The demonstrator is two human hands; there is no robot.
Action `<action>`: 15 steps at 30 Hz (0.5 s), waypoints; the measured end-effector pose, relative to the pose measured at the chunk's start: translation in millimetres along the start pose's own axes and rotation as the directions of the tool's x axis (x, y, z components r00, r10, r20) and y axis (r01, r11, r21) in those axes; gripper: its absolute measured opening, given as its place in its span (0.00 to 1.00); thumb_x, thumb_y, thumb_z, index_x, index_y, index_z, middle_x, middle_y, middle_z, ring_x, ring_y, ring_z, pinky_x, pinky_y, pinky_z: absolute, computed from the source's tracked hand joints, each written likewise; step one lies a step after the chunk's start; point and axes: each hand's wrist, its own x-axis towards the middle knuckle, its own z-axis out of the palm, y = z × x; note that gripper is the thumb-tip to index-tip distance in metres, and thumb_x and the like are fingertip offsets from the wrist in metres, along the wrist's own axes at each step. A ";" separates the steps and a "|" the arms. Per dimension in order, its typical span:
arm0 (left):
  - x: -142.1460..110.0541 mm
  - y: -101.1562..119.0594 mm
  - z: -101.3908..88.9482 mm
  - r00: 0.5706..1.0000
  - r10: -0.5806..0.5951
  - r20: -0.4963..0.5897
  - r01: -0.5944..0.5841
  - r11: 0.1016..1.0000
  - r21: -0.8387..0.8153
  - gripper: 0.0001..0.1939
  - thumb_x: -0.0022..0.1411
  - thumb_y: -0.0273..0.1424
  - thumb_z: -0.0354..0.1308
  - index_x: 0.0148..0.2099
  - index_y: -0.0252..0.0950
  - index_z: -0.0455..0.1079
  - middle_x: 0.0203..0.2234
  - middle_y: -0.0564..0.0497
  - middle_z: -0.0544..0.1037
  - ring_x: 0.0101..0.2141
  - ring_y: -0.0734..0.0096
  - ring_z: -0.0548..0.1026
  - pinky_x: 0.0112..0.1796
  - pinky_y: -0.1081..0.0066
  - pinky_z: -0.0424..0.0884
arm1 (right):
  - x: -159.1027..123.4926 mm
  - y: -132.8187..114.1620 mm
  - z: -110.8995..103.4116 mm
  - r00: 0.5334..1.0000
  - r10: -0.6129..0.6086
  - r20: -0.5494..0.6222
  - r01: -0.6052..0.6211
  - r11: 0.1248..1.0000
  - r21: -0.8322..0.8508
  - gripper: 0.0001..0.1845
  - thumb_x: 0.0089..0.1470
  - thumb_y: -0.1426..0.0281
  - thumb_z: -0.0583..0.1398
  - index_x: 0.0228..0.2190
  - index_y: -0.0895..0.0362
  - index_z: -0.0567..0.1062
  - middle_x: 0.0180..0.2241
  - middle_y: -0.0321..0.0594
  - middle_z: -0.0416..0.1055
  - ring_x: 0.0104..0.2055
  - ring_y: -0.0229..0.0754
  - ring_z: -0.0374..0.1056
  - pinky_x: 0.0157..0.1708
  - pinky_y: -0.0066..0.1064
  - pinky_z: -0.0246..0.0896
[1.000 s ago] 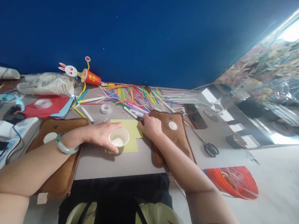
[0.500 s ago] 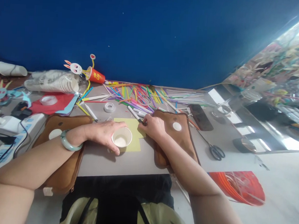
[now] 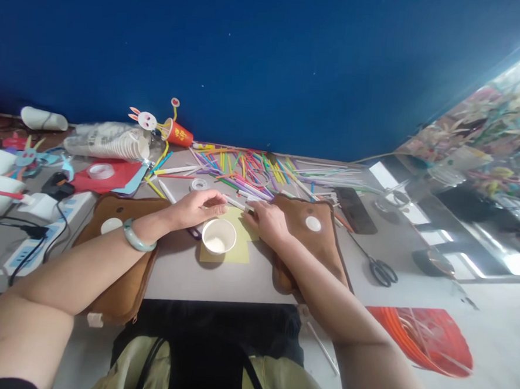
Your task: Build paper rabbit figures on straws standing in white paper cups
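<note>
A white paper cup point(image 3: 219, 237) stands upright on a yellow-green sheet of paper point(image 3: 239, 253), its mouth facing up. Just behind the cup, my left hand point(image 3: 197, 207) has its thumb and fingers closed at the left end of a white marker point(image 3: 238, 203). My right hand point(image 3: 270, 221) grips the same marker from the right; its fingertips partly hide that end. More white markers lie just behind the right fingers. My right wrist rests over a brown cushion-like pad point(image 3: 312, 250), and my left forearm crosses a second brown pad point(image 3: 122, 280).
Colourful straws point(image 3: 244, 167) lie along the wall. Stacked cups point(image 3: 113, 141), a rabbit-decorated red cup point(image 3: 178, 133), a tape roll point(image 3: 199, 184) and a power strip point(image 3: 48, 237) are leftward. A phone point(image 3: 356, 210), scissors point(image 3: 382, 272) and red container point(image 3: 436, 340) are on the right.
My left hand has let go of the paper cup and moved up behind it to the marker's left end. The marker has turned flatter between my hands. The view has shifted slightly.
</note>
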 end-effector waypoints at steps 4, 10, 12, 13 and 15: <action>-0.1 -0.6 0.9 0.995 0.047 -0.085 -0.043 0.998 0.047 0.27 0.64 0.56 0.58 0.44 0.35 0.76 0.42 0.45 0.82 0.45 0.60 0.78 0.49 0.65 0.74 | 4.6 -5.1 1.7 0.995 0.061 0.082 -0.051 0.992 -0.118 0.15 0.67 0.66 0.55 0.47 0.56 0.80 0.48 0.45 0.80 0.47 0.48 0.76 0.42 0.32 0.61; 0.8 -5.0 -0.1 0.986 0.075 -0.149 -0.072 0.997 0.028 0.22 0.66 0.50 0.58 0.42 0.35 0.75 0.38 0.47 0.82 0.40 0.64 0.78 0.45 0.68 0.74 | 6.2 -4.3 2.2 0.989 0.096 0.113 -0.072 0.977 -0.200 0.15 0.67 0.67 0.54 0.45 0.58 0.78 0.44 0.48 0.82 0.45 0.50 0.78 0.38 0.33 0.61; 1.7 -5.3 -0.3 0.984 0.073 -0.165 -0.071 0.997 0.020 0.21 0.66 0.49 0.58 0.41 0.35 0.75 0.37 0.47 0.83 0.40 0.64 0.78 0.44 0.68 0.74 | 5.8 -4.1 1.9 0.988 0.103 0.118 -0.075 0.972 -0.224 0.14 0.66 0.68 0.54 0.44 0.59 0.78 0.43 0.49 0.82 0.44 0.51 0.78 0.37 0.33 0.61; 2.2 -5.5 -0.2 0.982 0.074 -0.172 -0.072 0.997 0.014 0.20 0.66 0.49 0.58 0.40 0.35 0.75 0.37 0.47 0.83 0.40 0.64 0.78 0.44 0.69 0.74 | 5.5 -4.0 1.7 0.987 0.109 0.116 -0.080 0.969 -0.232 0.14 0.66 0.68 0.54 0.44 0.60 0.78 0.42 0.49 0.82 0.43 0.51 0.78 0.36 0.34 0.61; 3.5 -6.2 0.3 0.980 0.077 -0.184 -0.078 0.997 0.000 0.19 0.66 0.47 0.58 0.40 0.35 0.74 0.37 0.47 0.83 0.40 0.65 0.79 0.44 0.69 0.74 | 4.6 -3.6 1.0 0.987 0.123 0.107 -0.094 0.966 -0.240 0.14 0.65 0.69 0.54 0.44 0.60 0.78 0.41 0.48 0.82 0.43 0.51 0.79 0.34 0.34 0.60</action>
